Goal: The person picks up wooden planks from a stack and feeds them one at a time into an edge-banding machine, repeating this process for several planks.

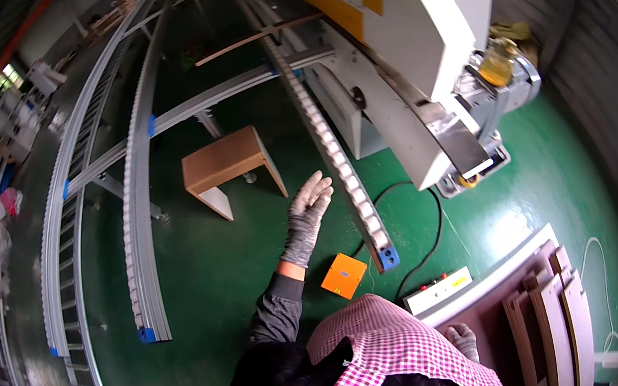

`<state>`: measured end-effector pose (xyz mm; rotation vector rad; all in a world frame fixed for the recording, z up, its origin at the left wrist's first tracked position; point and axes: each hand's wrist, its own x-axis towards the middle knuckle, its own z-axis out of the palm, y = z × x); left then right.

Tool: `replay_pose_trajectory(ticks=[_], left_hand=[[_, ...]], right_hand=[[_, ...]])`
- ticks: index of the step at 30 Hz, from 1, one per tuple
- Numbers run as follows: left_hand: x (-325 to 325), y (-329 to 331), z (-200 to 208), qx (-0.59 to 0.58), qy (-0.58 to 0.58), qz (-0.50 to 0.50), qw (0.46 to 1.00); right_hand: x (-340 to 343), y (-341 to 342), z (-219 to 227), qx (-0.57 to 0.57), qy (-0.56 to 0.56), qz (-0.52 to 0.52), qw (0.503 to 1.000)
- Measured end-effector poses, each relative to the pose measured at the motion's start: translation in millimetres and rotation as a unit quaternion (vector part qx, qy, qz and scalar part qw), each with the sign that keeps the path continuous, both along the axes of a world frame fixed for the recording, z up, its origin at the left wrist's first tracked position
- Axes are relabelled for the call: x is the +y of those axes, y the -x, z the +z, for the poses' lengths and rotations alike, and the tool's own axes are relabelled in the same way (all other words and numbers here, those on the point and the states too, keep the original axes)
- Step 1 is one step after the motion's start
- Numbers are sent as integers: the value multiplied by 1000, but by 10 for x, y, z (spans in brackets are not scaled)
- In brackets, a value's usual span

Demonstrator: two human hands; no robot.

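Note:
My left hand (310,208), in a pale grey work glove, reaches forward over the green floor. Its fingers are stretched out and hold nothing. Just to its right runs a roller rail (336,159) with white rollers and a blue end cap; I cannot tell whether the fingertips touch it. Low beside my checked apron, my right hand (463,341) shows only in part, gloved as well. Its fingers point forward, with nothing visible in them. Under or beside this hand lies a brownish panel surface (479,316), and several curved brown boards (551,324) stand to its right.
A large white machine (420,24) with a yellow stripe stands at the right front. Further roller rails (140,198) run along the left. A small wooden stool-like piece (224,158) stands between rails. An orange box (343,276), black cable (441,223) and white switch box (438,292) lie on the floor.

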<state>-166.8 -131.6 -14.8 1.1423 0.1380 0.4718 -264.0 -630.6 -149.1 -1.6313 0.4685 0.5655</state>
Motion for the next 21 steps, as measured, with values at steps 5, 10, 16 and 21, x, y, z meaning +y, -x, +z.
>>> replay_pose_trajectory(ticks=[5, 10, 16, 21], left_hand=[[583, -701, -16, -52, -167, 70, 982], [993, -977, 248, 66, -460, 145, 873], [1275, -1191, 463, 82, -611, 213, 758], [1563, -1454, 433, 149, -675, 216, 689]], right_hand=[[379, -112, 202, 84, -76, -38, 993], [598, -327, 295, 109, -88, -37, 989], [762, -484, 349, 48, -25, 54, 997], [878, -478, 426, 102, -110, -37, 988]])
